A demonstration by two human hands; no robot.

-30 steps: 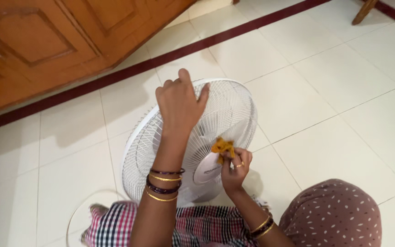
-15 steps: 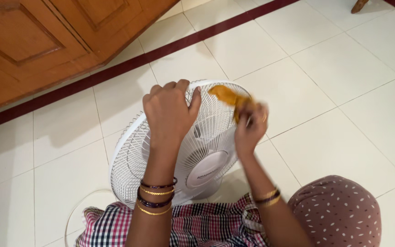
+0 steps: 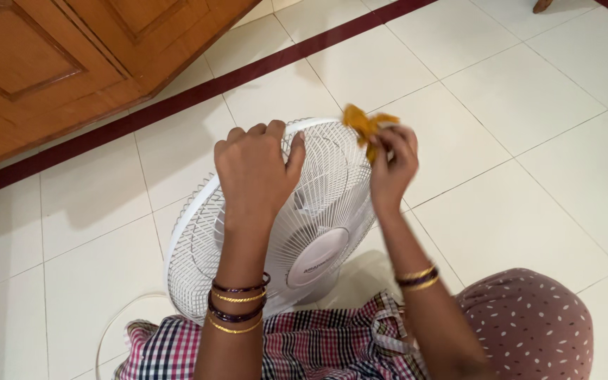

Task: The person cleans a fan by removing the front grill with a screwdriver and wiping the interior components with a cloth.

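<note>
Here, left hand (image 3: 253, 172): curled over the white fan grille (image 3: 318, 211) rim, gripping it.
Right hand (image 3: 392, 165): pinching a yellow cloth (image 3: 364, 125) at the rim.

Right hand (image 3: 391, 169) with yellow cloth (image 3: 365, 125) now up from hub to fan (image 3: 276, 225) rim

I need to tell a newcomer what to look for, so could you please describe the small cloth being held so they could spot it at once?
Find the white fan with its round wire grille, standing on the pale tiled floor. At the grille's top rim, the right hand pinches a small crumpled cloth. Its mustard-yellow colour stands out against the white grille and cream tiles.
</note>
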